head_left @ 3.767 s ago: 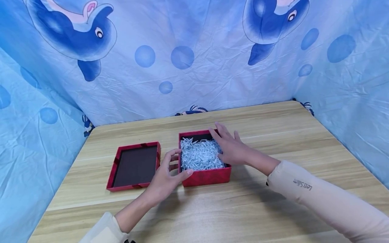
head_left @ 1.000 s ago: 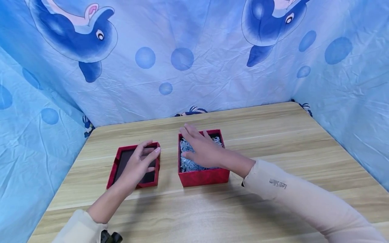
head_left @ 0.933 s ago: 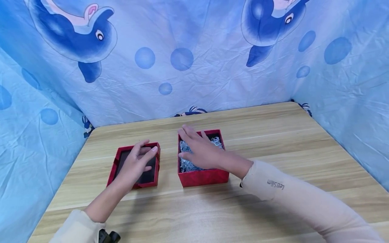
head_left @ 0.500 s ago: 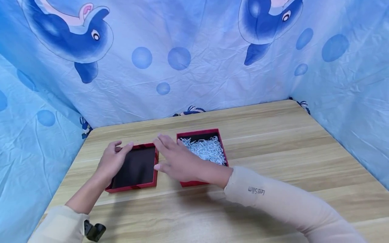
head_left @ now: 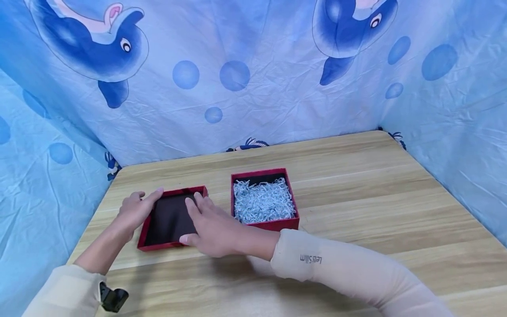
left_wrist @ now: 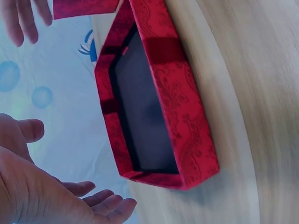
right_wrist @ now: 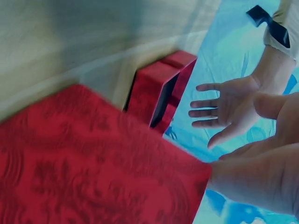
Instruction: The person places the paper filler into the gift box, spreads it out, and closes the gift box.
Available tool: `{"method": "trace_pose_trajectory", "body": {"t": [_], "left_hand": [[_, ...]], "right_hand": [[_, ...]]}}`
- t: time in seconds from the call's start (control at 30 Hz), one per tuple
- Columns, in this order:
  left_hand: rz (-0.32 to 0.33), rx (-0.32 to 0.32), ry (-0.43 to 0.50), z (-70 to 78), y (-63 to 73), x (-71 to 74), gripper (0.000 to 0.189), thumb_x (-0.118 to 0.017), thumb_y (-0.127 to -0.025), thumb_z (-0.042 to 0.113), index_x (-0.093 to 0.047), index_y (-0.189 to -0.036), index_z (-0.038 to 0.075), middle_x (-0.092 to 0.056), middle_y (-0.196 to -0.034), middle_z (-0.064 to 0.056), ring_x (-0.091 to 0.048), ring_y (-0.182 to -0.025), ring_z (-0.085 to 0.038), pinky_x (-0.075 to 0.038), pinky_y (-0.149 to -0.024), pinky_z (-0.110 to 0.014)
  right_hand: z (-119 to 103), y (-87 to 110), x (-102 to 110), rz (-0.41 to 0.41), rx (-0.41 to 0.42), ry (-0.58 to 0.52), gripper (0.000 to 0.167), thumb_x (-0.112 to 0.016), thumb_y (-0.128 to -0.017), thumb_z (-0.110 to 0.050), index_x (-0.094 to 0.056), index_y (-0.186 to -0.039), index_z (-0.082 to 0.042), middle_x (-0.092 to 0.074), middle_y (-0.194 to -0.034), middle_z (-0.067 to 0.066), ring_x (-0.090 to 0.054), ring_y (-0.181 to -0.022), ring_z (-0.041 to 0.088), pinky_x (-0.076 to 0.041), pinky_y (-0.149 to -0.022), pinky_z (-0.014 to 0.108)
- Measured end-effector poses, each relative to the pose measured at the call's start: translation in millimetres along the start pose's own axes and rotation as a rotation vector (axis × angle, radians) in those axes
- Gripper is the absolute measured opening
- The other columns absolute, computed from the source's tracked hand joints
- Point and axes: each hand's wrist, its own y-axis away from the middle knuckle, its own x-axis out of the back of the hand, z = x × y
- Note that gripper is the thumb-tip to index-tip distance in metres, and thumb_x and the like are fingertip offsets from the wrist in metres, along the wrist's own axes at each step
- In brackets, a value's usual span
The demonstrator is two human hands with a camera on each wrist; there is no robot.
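A red patterned box lid (head_left: 170,226) with a dark inside lies open side up on the left of the table. At its left edge is my left hand (head_left: 132,214), thumb by the far-left corner and fingers extended. My right hand (head_left: 217,229) hovers at the lid's right side, fingers spread and overlapping the dark inside; nothing is in it. To the right stands the matching red box (head_left: 291,223), filled with pale blue shredded paper (head_left: 263,202). In the right wrist view, the left hand (right_wrist: 238,100) shows a bare palm with straight fingers beyond the lid (right_wrist: 152,88).
The wooden table (head_left: 356,189) extends to the right of the box. Blue fabric (head_left: 269,110) printed with dolphins hangs behind it and along both sides. A black wrist mount (head_left: 113,299) sits on the left sleeve.
My left hand has gone from the box's left side across to the lid's left edge. My right hand has left the shredded paper and moved leftward to the lid; box and lid stay put.
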Motion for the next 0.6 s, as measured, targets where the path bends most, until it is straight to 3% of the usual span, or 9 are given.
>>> {"method": "trace_pose_trajectory", "body": {"t": [0.17, 0.33, 0.6], "left_hand": [[-0.019, 0.046, -0.042, -6.6, -3.8, 4.3, 0.106, -0.027, -0.090, 0.072, 0.003, -0.147, -0.012, 0.000, -0.147, -0.042, -0.009, -0.135, -0.056, -0.021, -0.105, -0.068], [-0.074, 0.085, -0.038, -12.2, -8.4, 6.3, 0.109, -0.025, -0.089, 0.074, 0.006, -0.145, -0.015, 0.000, -0.147, -0.042, -0.010, -0.135, -0.056, -0.021, -0.106, -0.067], [-0.145, 0.117, 0.066, -18.1, -10.6, 4.0, 0.111, -0.027, -0.089, 0.073, 0.000, -0.142, -0.021, -0.014, -0.145, -0.038, -0.022, -0.133, -0.052, -0.029, -0.106, -0.062]], "right_hand": [[-5, -3.1, -3, -0.080, -0.078, -0.174, 0.085, -0.050, -0.094, -0.054, -0.002, -0.156, -0.019, 0.002, -0.162, 0.001, -0.003, -0.147, 0.018, -0.020, -0.117, 0.038], [-7, -7.1, -6, -0.055, -0.204, -0.323, 0.092, -0.055, -0.090, -0.057, -0.001, -0.156, -0.021, 0.003, -0.162, 0.000, -0.003, -0.148, 0.021, -0.021, -0.116, 0.046], [-8, -16.2, -16, 0.027, -0.433, -0.641, 0.097, -0.063, -0.087, -0.052, -0.004, -0.156, -0.020, -0.006, -0.162, -0.002, -0.009, -0.147, 0.019, -0.018, -0.116, 0.048]]}}
